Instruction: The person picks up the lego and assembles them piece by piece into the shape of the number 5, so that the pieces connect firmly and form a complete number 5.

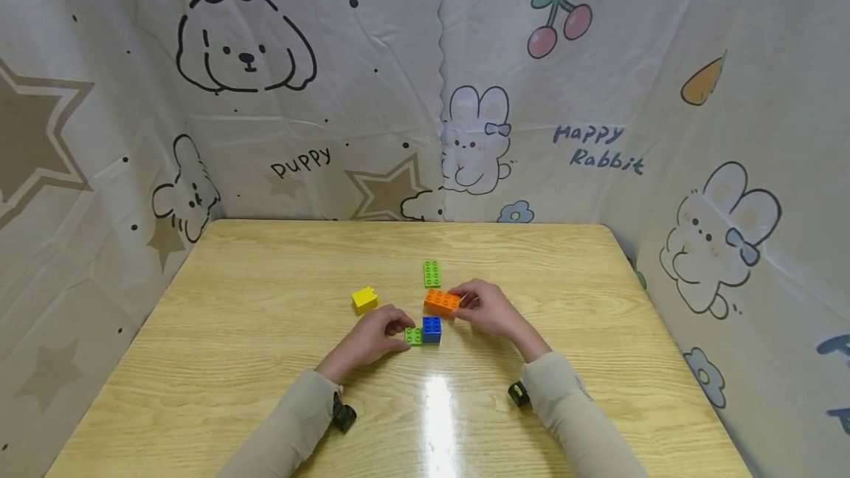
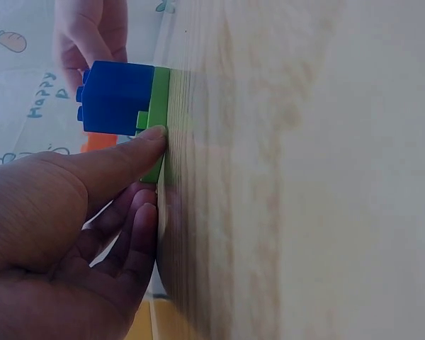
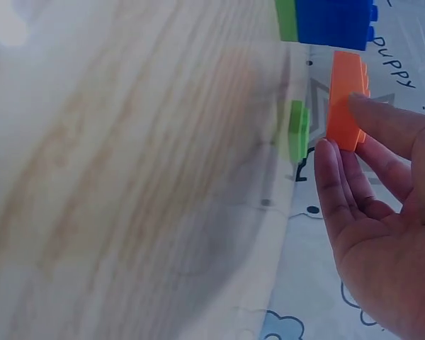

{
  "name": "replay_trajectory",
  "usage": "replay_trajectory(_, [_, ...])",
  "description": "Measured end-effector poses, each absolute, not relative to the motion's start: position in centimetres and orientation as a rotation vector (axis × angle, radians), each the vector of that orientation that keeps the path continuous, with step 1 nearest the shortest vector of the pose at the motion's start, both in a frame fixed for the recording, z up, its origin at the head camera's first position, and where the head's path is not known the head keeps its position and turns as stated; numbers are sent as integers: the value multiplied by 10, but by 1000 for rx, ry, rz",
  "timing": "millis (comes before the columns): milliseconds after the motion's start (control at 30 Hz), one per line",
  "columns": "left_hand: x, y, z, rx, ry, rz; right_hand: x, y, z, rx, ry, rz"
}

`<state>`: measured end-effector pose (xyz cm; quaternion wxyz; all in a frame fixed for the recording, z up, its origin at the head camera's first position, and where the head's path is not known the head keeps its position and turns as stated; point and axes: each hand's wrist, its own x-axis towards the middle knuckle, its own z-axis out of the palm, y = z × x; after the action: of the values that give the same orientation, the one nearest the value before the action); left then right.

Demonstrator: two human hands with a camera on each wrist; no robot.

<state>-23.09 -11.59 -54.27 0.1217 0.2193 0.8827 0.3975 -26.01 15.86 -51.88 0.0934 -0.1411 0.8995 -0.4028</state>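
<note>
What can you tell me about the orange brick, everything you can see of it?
The orange brick is an oblong block with smooth sides and two rows of round studs on top; it looks like plastic. It is held studs up, raised off the table, as the gap in the right wrist view shows. The right hand pinches it near its right end, covering a little of it. In the head view it appears between the blue brick and the farther green brick.
</note>
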Motion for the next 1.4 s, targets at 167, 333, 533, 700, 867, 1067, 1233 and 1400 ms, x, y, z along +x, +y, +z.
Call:
replay_trajectory(167, [-231,-116,-544,651,2584,1159,-257,159,-514,-496,2667,-1222])
replay_trajectory(333, [-231,-116,-545,651,2583,1162,-253,158,-507,-573,2663,-1221])
replay_trajectory(533, [-231,-117,-546,644,2573,1186,-248,153,-500,-666,2625,-1228])
replay_trajectory(700, [-231,-117,-548,645,2578,1191,-245,149,-496,-724,2578,-1244])
replay_trajectory(867, [-231,-115,-549,642,2577,1192,-241,148,-495,-772,2544,-1250])
replay_trajectory(1067, [-231,-114,-549,640,2584,1181,-240,146,-495,-821,2525,-1228])
replay_trajectory(1233, [-232,-115,-548,609,2580,1153,-239,143,-494,-851,2530,-1188])
replay_trajectory(1400, [-233,-116,-546,580,2581,1171,-240,142,-495,-857,2539,-1159])
